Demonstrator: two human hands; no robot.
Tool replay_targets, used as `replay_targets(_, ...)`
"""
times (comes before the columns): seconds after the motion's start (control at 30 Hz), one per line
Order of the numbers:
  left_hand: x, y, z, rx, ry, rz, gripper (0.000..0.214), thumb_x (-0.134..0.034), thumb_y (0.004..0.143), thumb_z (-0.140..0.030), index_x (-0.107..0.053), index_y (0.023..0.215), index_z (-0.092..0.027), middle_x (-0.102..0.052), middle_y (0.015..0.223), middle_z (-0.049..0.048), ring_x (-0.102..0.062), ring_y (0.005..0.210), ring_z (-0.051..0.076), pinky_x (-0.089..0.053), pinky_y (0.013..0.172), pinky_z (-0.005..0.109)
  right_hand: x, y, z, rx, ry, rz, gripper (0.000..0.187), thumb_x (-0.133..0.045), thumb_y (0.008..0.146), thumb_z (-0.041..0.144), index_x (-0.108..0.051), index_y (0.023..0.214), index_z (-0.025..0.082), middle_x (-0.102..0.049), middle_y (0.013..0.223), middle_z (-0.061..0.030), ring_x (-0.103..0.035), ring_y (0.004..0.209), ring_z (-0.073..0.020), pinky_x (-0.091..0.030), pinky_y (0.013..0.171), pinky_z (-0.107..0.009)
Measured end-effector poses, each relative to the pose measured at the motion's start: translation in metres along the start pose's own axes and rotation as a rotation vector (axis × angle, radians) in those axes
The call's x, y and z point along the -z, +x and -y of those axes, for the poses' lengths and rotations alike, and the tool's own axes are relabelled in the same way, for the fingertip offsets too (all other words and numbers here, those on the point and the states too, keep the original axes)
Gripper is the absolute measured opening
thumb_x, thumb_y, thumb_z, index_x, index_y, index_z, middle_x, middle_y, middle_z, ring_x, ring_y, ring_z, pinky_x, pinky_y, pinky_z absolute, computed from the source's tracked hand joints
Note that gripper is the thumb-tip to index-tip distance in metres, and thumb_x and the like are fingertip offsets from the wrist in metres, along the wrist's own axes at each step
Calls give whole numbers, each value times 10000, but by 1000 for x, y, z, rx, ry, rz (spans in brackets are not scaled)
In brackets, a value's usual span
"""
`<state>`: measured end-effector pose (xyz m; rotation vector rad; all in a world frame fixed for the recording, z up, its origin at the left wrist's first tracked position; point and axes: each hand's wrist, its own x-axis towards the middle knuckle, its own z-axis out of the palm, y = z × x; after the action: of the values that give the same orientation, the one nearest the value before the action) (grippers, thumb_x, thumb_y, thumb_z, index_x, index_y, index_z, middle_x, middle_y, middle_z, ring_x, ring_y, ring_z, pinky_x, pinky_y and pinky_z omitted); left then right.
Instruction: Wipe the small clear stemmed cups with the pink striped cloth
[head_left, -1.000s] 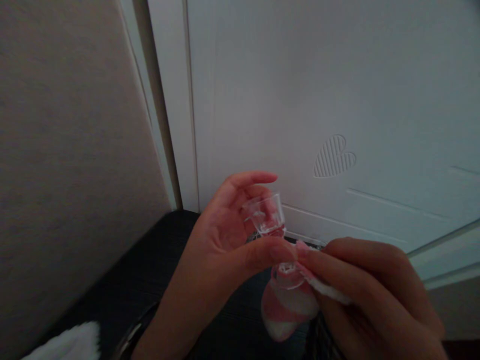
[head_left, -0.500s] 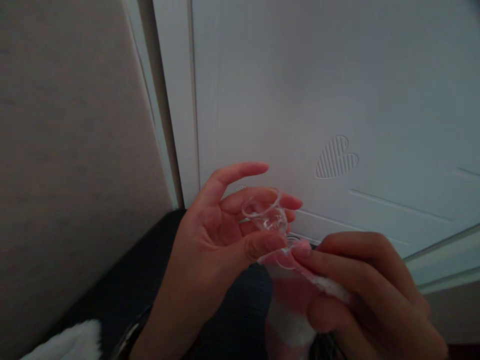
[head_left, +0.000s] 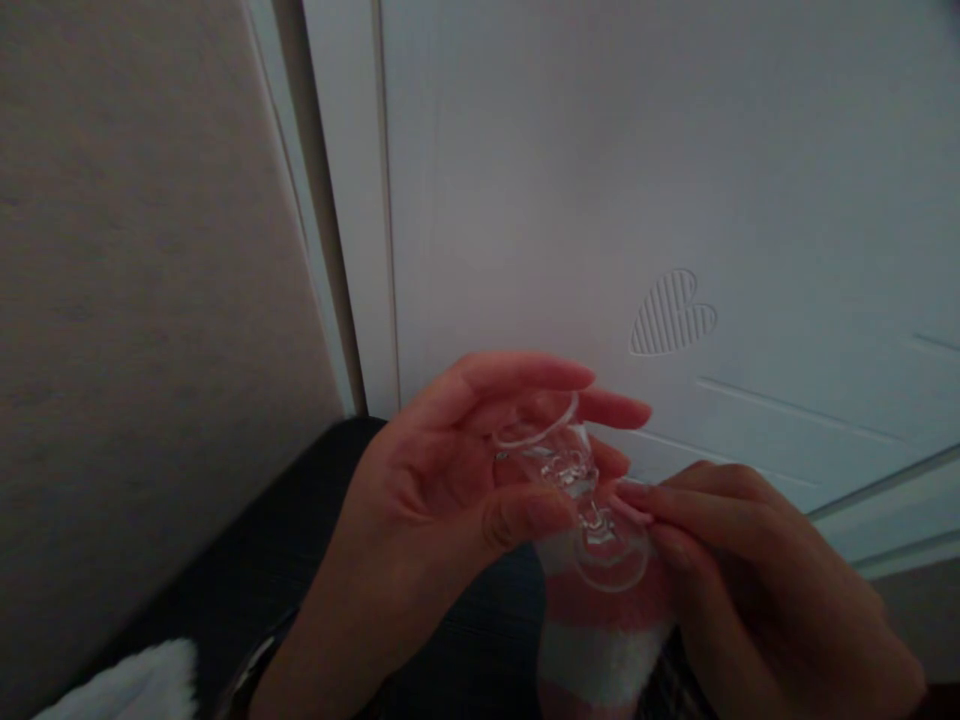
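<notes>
A small clear stemmed glass [head_left: 564, 462] is tilted in my left hand [head_left: 442, 480], its rim toward the palm and its round foot toward the lower right. The thumb lies along the near side of the bowl and the other fingers curve around the far side. My right hand [head_left: 765, 570] pinches a soft pink-and-white striped cloth [head_left: 600, 640] close beside the glass stem. The cloth hangs down behind the glass foot. Whether it touches the stem is hard to see.
A white door panel [head_left: 525, 200] with an embossed heart [head_left: 673, 315] stands right in front. To the left is a beige wall [head_left: 135, 250]. A dark surface [head_left: 247, 560] lies below, with a fluffy white item [head_left: 135, 685] at the lower left.
The cloth has come off the glass foot, which now shows bare. My left fingers have closed further around the bowl, and the glass has shifted slightly right and down.
</notes>
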<state>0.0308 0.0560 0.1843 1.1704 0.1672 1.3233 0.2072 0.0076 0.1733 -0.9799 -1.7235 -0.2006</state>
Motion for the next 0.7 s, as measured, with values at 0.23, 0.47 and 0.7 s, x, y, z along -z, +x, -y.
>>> replay_targets(0.23,5,1,-1,31,-100,66,425,-791,852,-141,-692,1226,-316,-808,1141,-24,-788,933,159,-660,778,188,4,4,6,-22,70,49,151,-622,994,356,-740,1017,264,-735,795,20,-683,676,-99,-539,542,-199)
replay_targets(0.47,-2,0,-4,71,-137,18,440,-754,871,-108,-703,1249,-329,-804,1167,3,-798,928,209,-676,792,257,5,7,5,64,91,116,111,-667,933,155,-705,1005,231,-725,806,17,-709,683,-90,-584,577,-153)
replay_targets(0.7,-5,1,-6,184,-233,47,429,-865,774,-227,-750,1177,-317,-808,1111,-6,-779,903,198,-661,727,230,16,16,8,203,-35,197,116,-736,883,185,-734,982,246,-788,827,11,-763,673,-106,-616,604,-131)
